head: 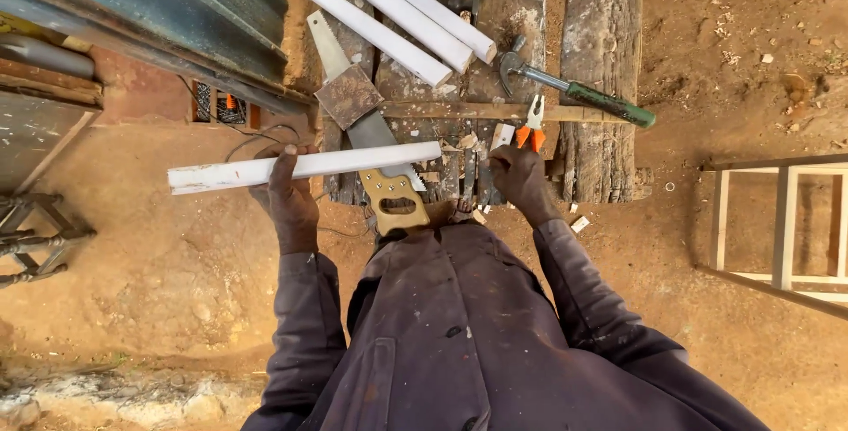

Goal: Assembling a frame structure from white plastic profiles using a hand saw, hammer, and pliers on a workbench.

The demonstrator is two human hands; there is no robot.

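Left hand (287, 191) is grasping a white trunking strip (305, 167), its long axis lying crosswise over the bench (601, 51) edge and handsaw (371, 135); right hand (519, 177) is closing on a small white offcut (501, 136), beside the pliers (532, 122).

We hold both arms forward in dark, dusty sleeves, elbows bent, our left hand (287, 188) closed in a firm grip with the thumb pointing up, our right hand (521, 179) curled loosely, knuckles up.
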